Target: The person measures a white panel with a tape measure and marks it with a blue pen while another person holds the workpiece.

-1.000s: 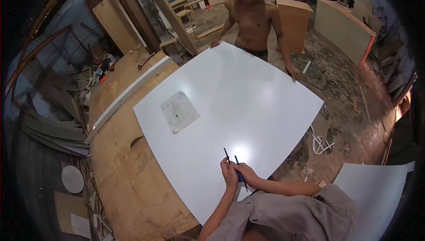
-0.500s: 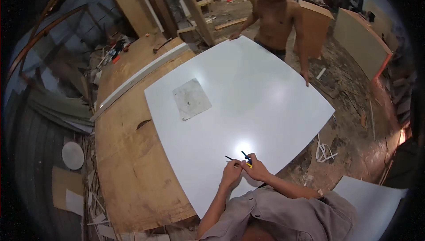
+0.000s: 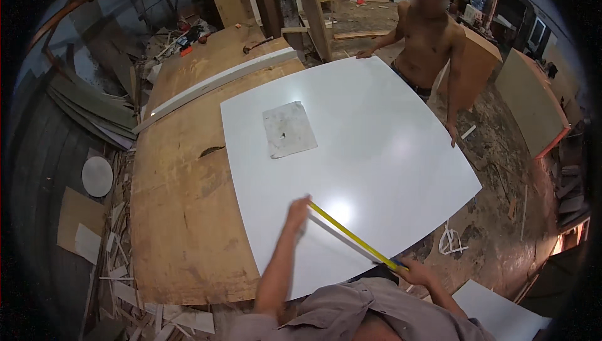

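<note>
A yellow tape measure [image 3: 351,236] has its blade pulled out slantwise over the near part of a large white board [image 3: 401,172]. My left hand [image 3: 297,214] is closed round the free end of the blade, above the board. At the board's near right edge my right hand [image 3: 417,273] grips the other end, where the case is mostly hidden by the fingers. Something slim and dark shows beside that hand, too small to name. A thin grey rectangular sheet [image 3: 290,131] lies on the white board, beyond my left hand.
Beneath the white board is a wooden worktable [image 3: 182,215], with a long white strip [image 3: 219,87] and a hammer [image 3: 258,44] on it. Across from me a co-worker [image 3: 426,46] has both hands at the board's edges. Offcuts [image 3: 182,319] litter the floor; panels [image 3: 533,103] stand at right.
My hands were together near the board's front; now they are apart, with yellow blade drawn out between them. My left hand moved left and farther away, the right moved right and nearer.
</note>
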Motion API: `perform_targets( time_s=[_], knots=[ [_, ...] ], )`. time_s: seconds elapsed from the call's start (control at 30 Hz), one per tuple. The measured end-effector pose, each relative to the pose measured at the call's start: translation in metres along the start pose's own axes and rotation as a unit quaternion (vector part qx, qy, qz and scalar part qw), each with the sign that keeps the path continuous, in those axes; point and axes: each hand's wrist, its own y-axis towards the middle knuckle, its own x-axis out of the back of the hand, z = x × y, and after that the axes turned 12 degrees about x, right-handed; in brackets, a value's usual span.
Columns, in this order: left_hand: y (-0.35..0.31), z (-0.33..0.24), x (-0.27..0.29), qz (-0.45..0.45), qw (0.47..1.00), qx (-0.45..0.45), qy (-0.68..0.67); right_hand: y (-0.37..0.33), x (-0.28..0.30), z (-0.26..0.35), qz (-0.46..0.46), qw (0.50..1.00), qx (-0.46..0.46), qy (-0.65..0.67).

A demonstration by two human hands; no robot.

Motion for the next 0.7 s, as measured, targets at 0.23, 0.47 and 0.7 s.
perform_targets(
  time_s=[0.23, 0.47, 0.7],
  knots=[
    [0.107, -0.021, 0.077, -0.168, 0.984, -0.029, -0.050, -0.087, 0.023, -0.030, 0.074, 0.978, -0.179, 0.079],
    [0.053, 0.071, 0.052, -0.435, 0.880, -0.174, 0.083, 0.041, 0.090, 0.026, 0.150, 0.977, -0.104, -0.112],
    [0.056, 0.108, 0.162, -0.497, 0.867, -0.027, 0.004, 0.317, 0.177, 0.091, 0.224, 0.900, 0.126, -0.352]
  ],
)
